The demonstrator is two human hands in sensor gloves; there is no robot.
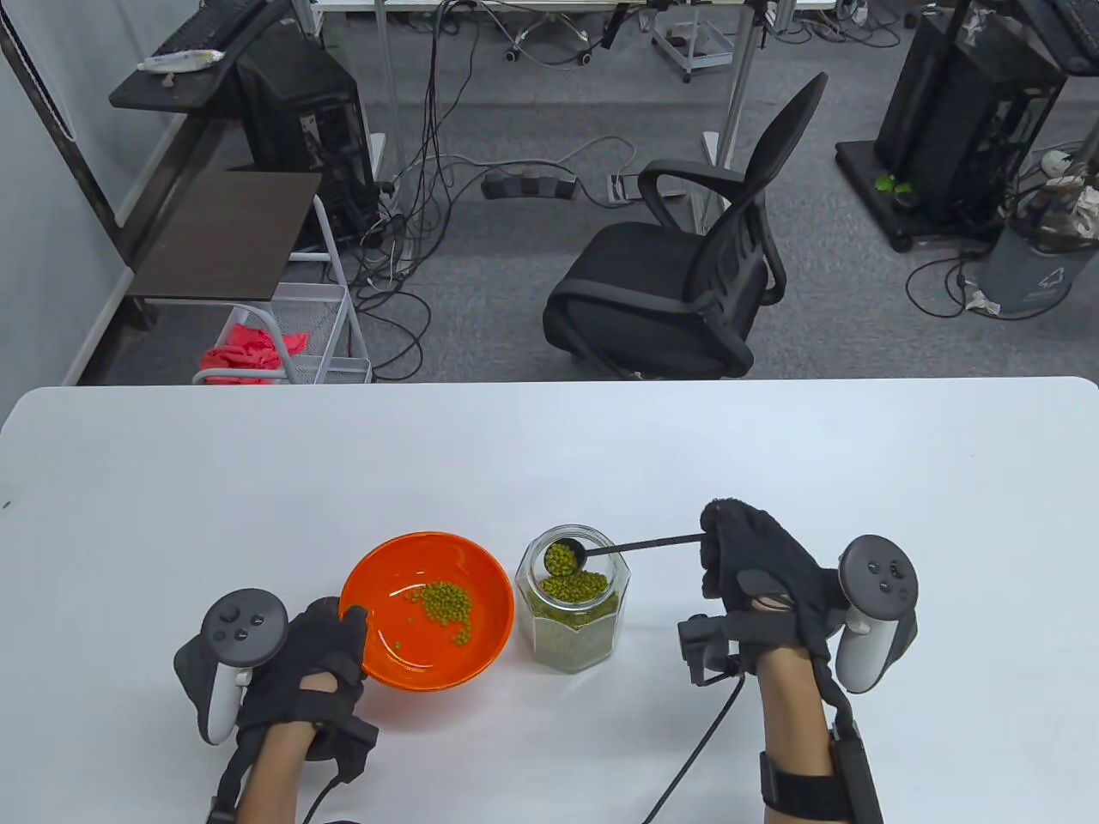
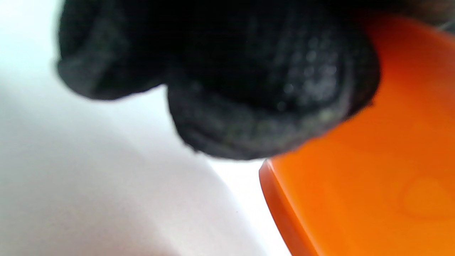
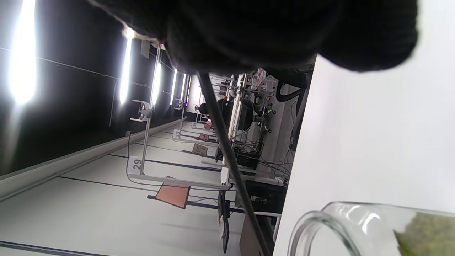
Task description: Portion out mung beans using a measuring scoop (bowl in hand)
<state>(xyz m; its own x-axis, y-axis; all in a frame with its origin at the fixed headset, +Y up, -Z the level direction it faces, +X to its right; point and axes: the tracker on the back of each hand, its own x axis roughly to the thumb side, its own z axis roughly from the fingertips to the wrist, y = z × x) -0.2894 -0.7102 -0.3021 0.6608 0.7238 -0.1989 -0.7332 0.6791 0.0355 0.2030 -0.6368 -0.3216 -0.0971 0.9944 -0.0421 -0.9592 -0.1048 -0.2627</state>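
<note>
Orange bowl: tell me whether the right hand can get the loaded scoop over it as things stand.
Probably yes. The right hand holds the scoop at the jar mouth; the orange bowl sits beside the jar, open, nothing between. The left hand grips only its near-left rim.

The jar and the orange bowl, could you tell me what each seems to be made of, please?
The jar looks like clear glass: the mung beans show through its faceted wall and its thick rim glints. The orange bowl is probably glossy plastic: even, saturated colour and soft sheen, though glazed ceramic cannot be excluded.

An office-like lab: swivel chair [image 1: 678, 283], computer towers [image 1: 305, 129], floor cables [image 1: 429, 172], white table [image 1: 549, 463].
</note>
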